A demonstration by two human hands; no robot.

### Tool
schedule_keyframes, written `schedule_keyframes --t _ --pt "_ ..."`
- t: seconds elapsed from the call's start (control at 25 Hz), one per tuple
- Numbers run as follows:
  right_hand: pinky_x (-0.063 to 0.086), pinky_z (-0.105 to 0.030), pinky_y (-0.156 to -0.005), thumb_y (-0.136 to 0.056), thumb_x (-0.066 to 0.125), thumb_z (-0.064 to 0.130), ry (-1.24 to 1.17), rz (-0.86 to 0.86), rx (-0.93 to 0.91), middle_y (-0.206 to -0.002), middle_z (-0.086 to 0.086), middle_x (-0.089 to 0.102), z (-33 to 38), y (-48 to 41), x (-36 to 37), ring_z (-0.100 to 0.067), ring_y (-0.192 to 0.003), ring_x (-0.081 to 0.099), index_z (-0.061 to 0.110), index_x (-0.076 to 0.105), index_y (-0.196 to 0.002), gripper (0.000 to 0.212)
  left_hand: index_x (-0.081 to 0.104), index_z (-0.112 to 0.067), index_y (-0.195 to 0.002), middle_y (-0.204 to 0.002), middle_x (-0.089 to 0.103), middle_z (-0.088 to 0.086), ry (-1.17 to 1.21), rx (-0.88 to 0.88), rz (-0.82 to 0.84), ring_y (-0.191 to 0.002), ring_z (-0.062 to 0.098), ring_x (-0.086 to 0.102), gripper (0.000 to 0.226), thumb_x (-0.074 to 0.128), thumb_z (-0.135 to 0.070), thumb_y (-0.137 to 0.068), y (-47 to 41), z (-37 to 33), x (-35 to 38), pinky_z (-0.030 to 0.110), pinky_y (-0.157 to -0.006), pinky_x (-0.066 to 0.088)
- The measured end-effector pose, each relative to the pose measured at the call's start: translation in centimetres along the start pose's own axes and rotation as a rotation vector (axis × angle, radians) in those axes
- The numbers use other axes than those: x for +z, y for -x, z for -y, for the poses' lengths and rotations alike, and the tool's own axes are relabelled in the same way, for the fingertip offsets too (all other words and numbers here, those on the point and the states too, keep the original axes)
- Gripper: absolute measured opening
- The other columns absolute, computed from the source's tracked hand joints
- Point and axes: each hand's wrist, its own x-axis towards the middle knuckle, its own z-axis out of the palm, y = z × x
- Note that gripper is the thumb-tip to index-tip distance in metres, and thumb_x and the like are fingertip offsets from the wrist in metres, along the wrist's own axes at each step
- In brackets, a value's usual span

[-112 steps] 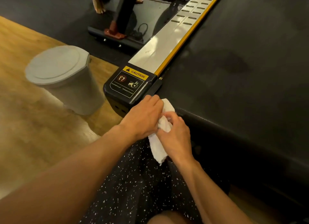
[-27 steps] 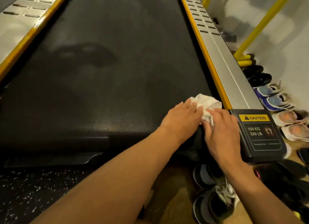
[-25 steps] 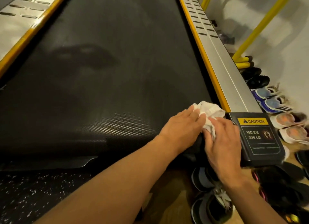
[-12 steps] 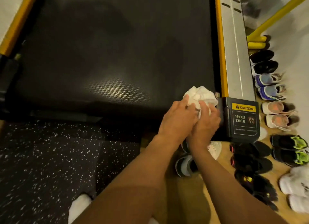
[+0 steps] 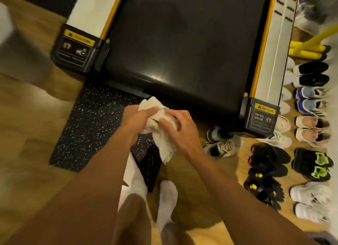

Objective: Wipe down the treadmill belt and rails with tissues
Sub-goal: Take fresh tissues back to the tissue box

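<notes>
a crumpled white tissue (image 5: 161,133) was held in front of the body by both hands, off the treadmill and just short of the near edge of the belt (image 5: 184,43); the left hand (image 5: 139,119) was closed on its upper part, fingers (image 5: 149,110) curled over the wad; the right hand (image 5: 180,129) was pinched on the middle, and a loose tail of tissue hung below it; whether the tissue touched the belt edge could not be told, since the frame was blurred; the belt lay dark and bare between two silver rails edged in yellow; the left rail (image 5: 91,9) ended in a black cap (image 5: 75,48) with a yellow caution label; the right rail (image 5: 272,49) ended in a like cap (image 5: 261,116) marked 150 kg; a speckled black mat (image 5: 91,127) lay on the wooden floor (image 5: 27,135) at the foot of the treadmill; two white socks (image 5: 167,199) were seen below the hands, one partly on the mat; rows of shoes (image 5: 311,120) were lined up on the floor right of the right rail.
</notes>
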Motion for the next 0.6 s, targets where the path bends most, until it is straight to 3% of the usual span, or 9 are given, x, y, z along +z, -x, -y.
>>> schedule_keyframes --t 0.08,0.16,0.24,0.32,0.4,0.44,0.52,0.6 --pt "0.046 -0.018 -0.081 -0.088 0.063 0.041 -0.054 0.047 0.028 -0.117 0.008 0.051 5.4 2.0 -2.2 -0.006 -0.100 0.053 0.028 0.050 -0.132 0.048 0.071 -0.016 -0.095 -0.091 0.073 0.007 0.008 0.064 0.025 -0.083 0.021 0.071 0.013 0.072 -0.021 -0.083 4.8 -3.6 -3.1 0.035 -0.070 0.059" --pt "0.046 -0.019 -0.071 -0.088 0.064 0.035 0.059 0.134 -0.056 -0.107 0.007 0.058 10.9 3.6 -4.2 -0.004 -0.088 0.055 0.026 0.050 -0.130 0.045 0.070 -0.017 -0.096 -0.091 0.073 0.006 -0.049 0.164 0.011 -0.087 0.024 0.070 0.015 0.071 -0.026 -0.084 9.8 -7.6 -5.8 0.036 -0.073 0.058" --pt "0.039 -0.024 -0.068 -0.088 0.059 0.034 0.197 0.141 -0.221 -0.095 0.005 0.059 16.9 5.1 -5.9 -0.005 -0.077 0.052 0.021 0.057 -0.111 0.027 0.068 -0.015 -0.096 -0.092 0.070 0.004 -0.211 0.302 -0.158 -0.087 0.023 0.067 0.026 0.071 -0.037 -0.081 15.2 -11.6 -8.8 0.036 -0.074 0.054" --pt "0.040 -0.030 -0.077 -0.093 0.056 0.030 0.213 0.127 -0.332 -0.099 -0.001 0.060 24.0 7.6 -7.8 -0.014 -0.086 0.055 0.019 0.060 -0.107 0.019 0.060 -0.024 -0.115 -0.108 0.060 -0.001 -0.344 0.467 -0.260 -0.098 0.016 0.058 0.045 0.071 -0.047 -0.079 21.6 -15.8 -12.7 0.032 -0.082 0.049" --pt "0.040 -0.029 -0.082 -0.096 0.051 0.028 0.286 0.185 -0.459 -0.107 -0.006 0.063 30.5 10.0 -9.7 -0.022 -0.098 0.057 0.017 0.060 -0.115 0.023 0.050 -0.039 -0.128 -0.127 0.047 -0.004 -0.538 0.605 -0.209 -0.115 0.012 0.046 0.060 0.071 -0.055 -0.075 27.7 -19.8 -16.5 0.029 -0.094 0.039" --pt "0.041 -0.028 -0.081 -0.097 0.050 0.027 0.329 0.218 -0.533 -0.108 -0.006 0.065 33.4 11.1 -10.3 -0.024 -0.099 0.059 0.019 0.060 -0.117 0.024 0.055 -0.040 -0.122 -0.129 0.048 -0.005 -0.653 0.630 -0.174 -0.118 0.013 0.045 0.055 0.072 -0.055 -0.072 30.4 -21.2 -18.3 0.029 -0.096 0.037" --pt "0.045 -0.032 -0.081 -0.095 0.054 0.020 0.351 0.269 -0.676 -0.105 -0.005 0.068 38.2 12.8 -10.7 -0.025 -0.096 0.062 0.023 0.064 -0.115 0.023 0.061 -0.033 -0.096 -0.112 0.059 -0.007 -0.808 0.630 -0.157 -0.109 0.017 0.053 0.035 0.078 -0.048 -0.068 34.5 -23.0 -21.0 0.035 -0.094 0.041" --pt "0.045 -0.032 -0.080 -0.089 0.055 0.015 0.373 0.309 -0.785 -0.100 -0.007 0.068 43.1 14.7 -10.4 -0.026 -0.093 0.061 0.020 0.068 -0.111 0.026 0.057 -0.030 -0.094 -0.097 0.059 -0.012 -0.851 0.645 -0.200 -0.099 0.017 0.058 0.037 0.081 -0.040 -0.068 37.6 -23.9 -23.9 0.038 -0.089 0.043"
